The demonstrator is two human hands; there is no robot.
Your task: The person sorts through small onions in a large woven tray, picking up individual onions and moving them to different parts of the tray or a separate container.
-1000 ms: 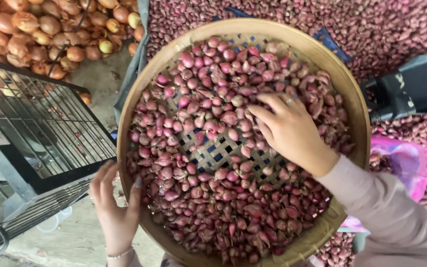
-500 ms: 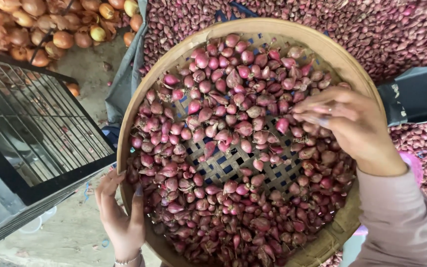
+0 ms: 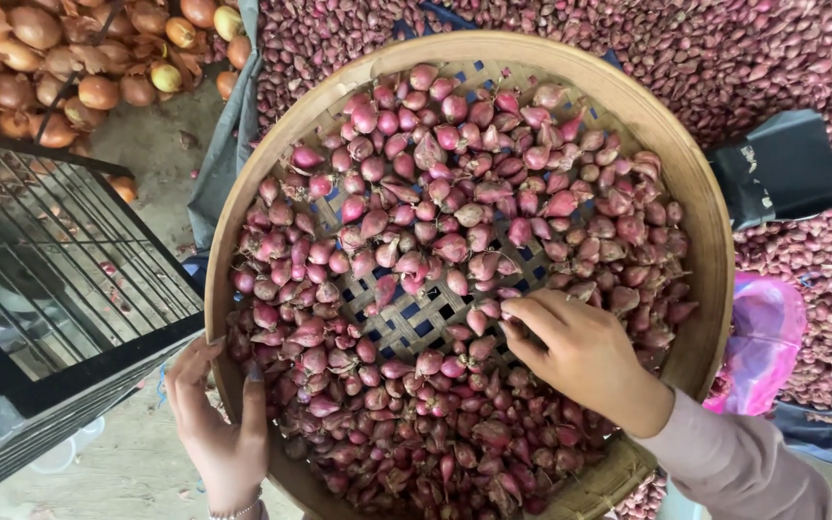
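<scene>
Left hand (image 3: 219,424): low at frame bottom-left, back toward camera, fingers spread and curled upward in a grip, thumb out on the right side, beaded bracelet at wrist. Right hand (image 3: 580,351): enters from lower right, pale pink sleeve on forearm, palm down, fingers bent and bunched, tips pointing left. Well apart from each other.

Bare concrete floor (image 3: 156,164), black wire crate (image 3: 50,279) left, daylight.
</scene>
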